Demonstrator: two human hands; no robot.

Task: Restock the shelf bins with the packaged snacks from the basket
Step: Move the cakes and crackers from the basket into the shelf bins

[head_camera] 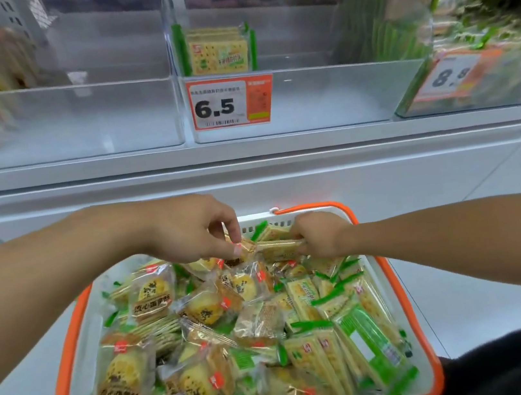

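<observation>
Item, as I see it: cracker packet (280, 247) gripped in my right hand (320, 234), its near end pinched by my left hand (195, 232), basket (410, 279) beneath both.

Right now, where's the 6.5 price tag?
In the head view, the 6.5 price tag hangs on the front of the middle clear bin, centre shelf, directly below the few green cracker packs standing inside it.

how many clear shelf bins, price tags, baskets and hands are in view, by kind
clear shelf bins: 3
price tags: 3
basket: 1
hands: 2, left hand and right hand, both in the basket gripping green cracker packs
total: 9
</observation>
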